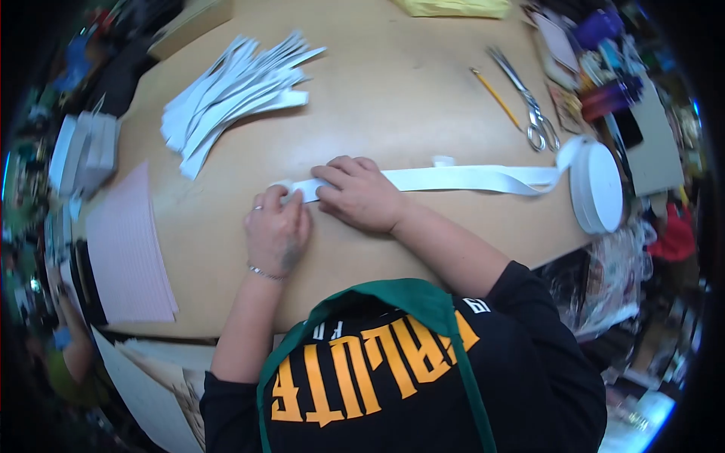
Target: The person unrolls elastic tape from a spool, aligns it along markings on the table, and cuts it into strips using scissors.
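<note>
A wide white elastic band (453,179) runs across the tabletop from a white roll (600,187) at the right. My left hand (278,229) pinches the band near its free end, fingers curled over it. A little to the right, my right hand (362,192) grips the same band with bent fingers, its palm low over the table. A short flat stretch of band shows between the two hands. Near the roll the band twists into a loose loop. What lies under my fingertips is hidden.
Cut white strips (234,98) lie piled at the upper left. Pink sheets (128,249) are stacked at the left edge. Scissors (529,102) and a yellow pencil (496,98) rest at the upper right. A small white scrap (443,161) sits beside the band.
</note>
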A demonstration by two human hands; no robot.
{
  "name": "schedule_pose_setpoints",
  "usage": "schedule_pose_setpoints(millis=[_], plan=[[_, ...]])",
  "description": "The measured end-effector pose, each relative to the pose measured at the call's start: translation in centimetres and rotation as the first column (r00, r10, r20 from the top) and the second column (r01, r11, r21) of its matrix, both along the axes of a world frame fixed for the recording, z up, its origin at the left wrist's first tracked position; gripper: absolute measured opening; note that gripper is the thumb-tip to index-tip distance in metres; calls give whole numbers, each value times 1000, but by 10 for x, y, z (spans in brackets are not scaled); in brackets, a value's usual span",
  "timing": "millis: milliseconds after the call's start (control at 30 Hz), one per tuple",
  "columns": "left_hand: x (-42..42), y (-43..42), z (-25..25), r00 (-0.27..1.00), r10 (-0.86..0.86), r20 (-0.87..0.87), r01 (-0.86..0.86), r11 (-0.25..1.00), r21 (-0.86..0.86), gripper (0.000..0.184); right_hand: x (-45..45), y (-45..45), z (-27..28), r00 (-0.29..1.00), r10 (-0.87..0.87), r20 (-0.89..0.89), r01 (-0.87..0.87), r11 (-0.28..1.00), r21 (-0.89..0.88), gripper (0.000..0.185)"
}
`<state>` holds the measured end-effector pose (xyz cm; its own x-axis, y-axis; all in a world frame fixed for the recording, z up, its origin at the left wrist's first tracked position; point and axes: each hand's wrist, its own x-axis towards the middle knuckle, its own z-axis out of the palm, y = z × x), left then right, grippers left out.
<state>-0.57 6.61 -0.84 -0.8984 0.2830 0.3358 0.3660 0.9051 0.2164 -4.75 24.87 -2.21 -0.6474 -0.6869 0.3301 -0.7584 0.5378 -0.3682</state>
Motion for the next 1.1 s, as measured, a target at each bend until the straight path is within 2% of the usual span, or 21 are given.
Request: schedule_pose_setpoints(millis=[100,133,233,333,433,533,633,733,767,867,1100], plan=[[0,6,9,999,-8,44,14,988,-155,22,18,37,9,995,-101,-15,102,994,29,19],[-1,7,11,998,-3,61,16,979,-204,23,27,55,10,983,-185,-20,186,981,56,21],[-2,9,11,993,-115,-2,110,955,-277,22,49,124,30,924,-381,37,373,918,134,33],[-3,9,9,978,-200,52,206,916,-345,20,51,178,27,885,-459,78,450,887,104,46],[-1,11,10,941,-167,296,277,880,-386,26,44,192,28,858,-512,38,504,854,128,55],[-3,15,20,908,-137,395,314,847,-429,28,31,187,38,810,-559,179,496,815,300,46],[-6,16,23,895,-147,421,356,804,-477,30,15,190,46,775,-550,312,424,817,390,33],[-5,15,23,899,-153,410,350,814,-463,31,2,197,47,661,-586,468,437,808,394,25],[-4,14,22,903,-157,399,350,809,-473,32,-1,202,44,685,-519,511,428,855,293,24],[-3,12,20,912,-168,373,347,800,-489,32,-8,202,55,514,-518,684,437,844,310,20],[0,11,21,922,-164,351,324,823,-467,29,-28,221,52,511,-525,680,434,841,323,14]])
